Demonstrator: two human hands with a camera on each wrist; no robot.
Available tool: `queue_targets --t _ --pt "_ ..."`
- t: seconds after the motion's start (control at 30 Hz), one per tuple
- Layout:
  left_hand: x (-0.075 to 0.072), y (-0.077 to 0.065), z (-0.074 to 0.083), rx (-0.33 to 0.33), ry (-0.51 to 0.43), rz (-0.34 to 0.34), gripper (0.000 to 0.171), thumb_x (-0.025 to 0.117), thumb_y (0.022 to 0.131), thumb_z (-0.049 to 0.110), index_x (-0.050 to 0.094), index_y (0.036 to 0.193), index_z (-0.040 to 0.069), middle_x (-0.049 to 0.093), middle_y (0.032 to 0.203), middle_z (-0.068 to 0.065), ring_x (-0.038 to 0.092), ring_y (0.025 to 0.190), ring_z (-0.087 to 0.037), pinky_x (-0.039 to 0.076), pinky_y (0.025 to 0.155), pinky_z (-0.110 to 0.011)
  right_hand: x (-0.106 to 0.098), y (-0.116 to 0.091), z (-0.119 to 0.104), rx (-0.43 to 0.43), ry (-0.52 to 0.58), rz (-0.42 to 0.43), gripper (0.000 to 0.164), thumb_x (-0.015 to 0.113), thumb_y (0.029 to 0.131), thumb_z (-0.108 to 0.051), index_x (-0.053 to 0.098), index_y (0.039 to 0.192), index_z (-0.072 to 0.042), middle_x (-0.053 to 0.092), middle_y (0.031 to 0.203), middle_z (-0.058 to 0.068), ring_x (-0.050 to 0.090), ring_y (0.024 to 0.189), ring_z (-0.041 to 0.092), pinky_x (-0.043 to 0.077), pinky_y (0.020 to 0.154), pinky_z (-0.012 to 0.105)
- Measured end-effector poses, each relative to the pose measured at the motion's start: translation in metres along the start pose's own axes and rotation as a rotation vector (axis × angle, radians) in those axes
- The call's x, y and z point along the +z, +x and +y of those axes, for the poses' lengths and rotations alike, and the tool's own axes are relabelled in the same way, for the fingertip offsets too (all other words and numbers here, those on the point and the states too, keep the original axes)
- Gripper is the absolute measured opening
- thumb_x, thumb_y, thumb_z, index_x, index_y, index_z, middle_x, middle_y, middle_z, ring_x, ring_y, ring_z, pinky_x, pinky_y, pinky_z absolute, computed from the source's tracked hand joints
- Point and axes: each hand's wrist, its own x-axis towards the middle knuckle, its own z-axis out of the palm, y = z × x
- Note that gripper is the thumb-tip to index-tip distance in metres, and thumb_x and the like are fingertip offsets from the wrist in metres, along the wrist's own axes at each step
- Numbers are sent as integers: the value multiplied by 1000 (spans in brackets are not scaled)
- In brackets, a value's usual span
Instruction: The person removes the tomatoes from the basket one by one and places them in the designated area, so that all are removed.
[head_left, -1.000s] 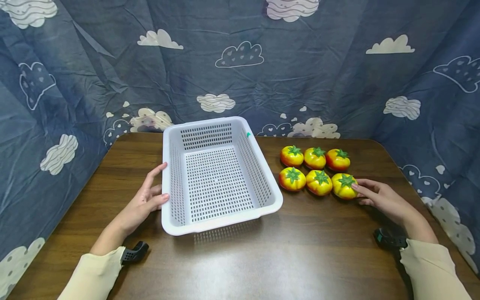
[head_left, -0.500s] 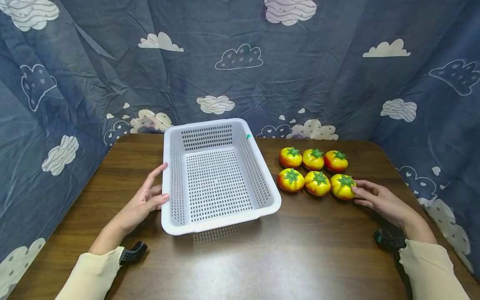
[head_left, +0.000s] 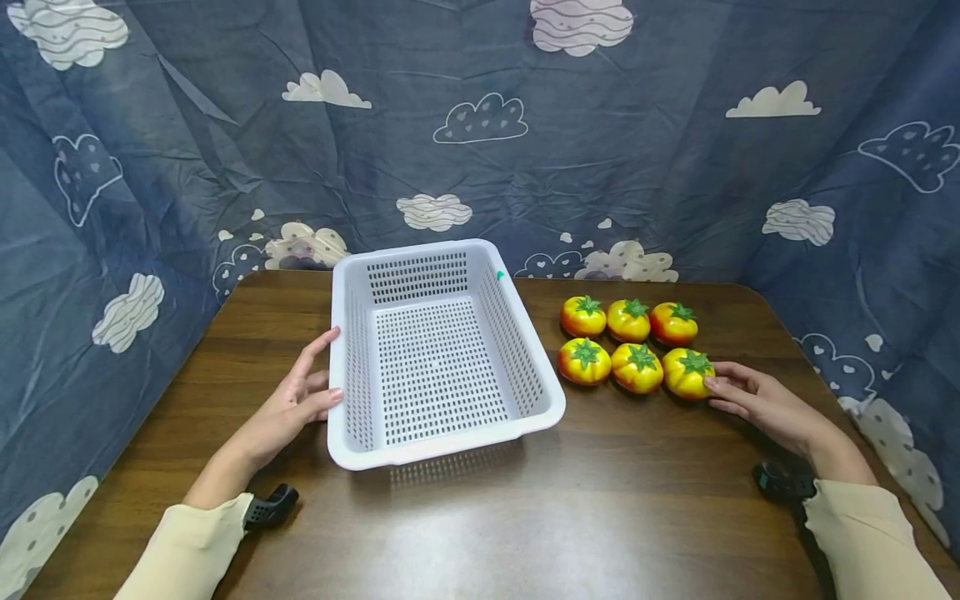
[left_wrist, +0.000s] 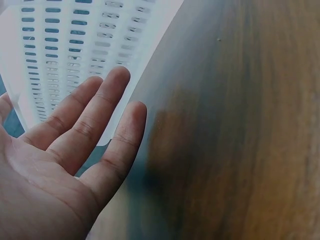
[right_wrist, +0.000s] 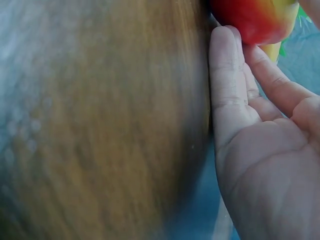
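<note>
A white perforated plastic basket [head_left: 442,442] stands on the table, left of centre, with nothing in it. My left hand [head_left: 285,408] touches its left rim with thumb and forefinger; in the left wrist view the other fingers [left_wrist: 90,120] lie straight by the slotted outer wall. Several yellow-red toy tomatoes with green star-shaped leaves sit in two rows right of the basket. At the right end of the front row, my right hand [head_left: 772,404] touches the side of a tomato [head_left: 684,375] with thumb and fingertips. In the right wrist view, its fingers reach nearly straight towards that tomato [right_wrist: 255,20].
The brown wooden table [head_left: 585,508] has its far edge against a dark blue cloth [head_left: 637,167] printed with white clouds. The back row holds a left tomato [head_left: 582,318], a middle tomato [head_left: 628,322] and a right tomato [head_left: 673,327]. Black bands encircle both wrists.
The whole head view shifts slightly. Both hands, the basket and the tomatoes keep their places relative to one another.
</note>
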Motion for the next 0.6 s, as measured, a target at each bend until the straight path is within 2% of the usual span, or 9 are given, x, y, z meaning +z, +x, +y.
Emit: queue_targets --t 0.17,0.33,0.43,0.53,0.6 --pt "-2 1 0 17 4 -4 81 49 109 4 6 173 31 44 147 -43 71 116 -13 64 89 -35 2 1 -4 14 -13 -4 69 46 117 -29 19 160 18 39 154 28 59 108 -16 58 93 14" --pt "-5 2 3 17 32 -14 81 50 109 4 6 173 30 46 146 -43 72 115 -13 64 89 -34 5 2 -9 43 -23 7 72 46 117 -32 18 160 18 32 158 38 59 105 -17 58 92 14" --pt "-9 2 9 5 69 -6 82 53 109 3 7 173 28 51 142 -40 74 111 -13 63 88 -32 6 3 -11 44 -8 17 74 45 117 -34 17 160 19 30 158 38 60 105 -14 59 92 15" --pt "-16 2 21 -37 143 25 84 57 108 7 7 173 26 54 141 -37 74 110 -12 62 89 -31 4 1 -11 33 16 21 73 44 117 -34 17 160 18 46 148 24 63 105 -10 60 92 17" --pt "-21 3 31 -53 237 59 84 59 109 11 8 173 26 55 143 -34 72 116 -20 61 93 -35 1 -3 -12 26 12 36 72 45 116 -33 19 161 17 54 138 10 65 106 -7 60 91 18"
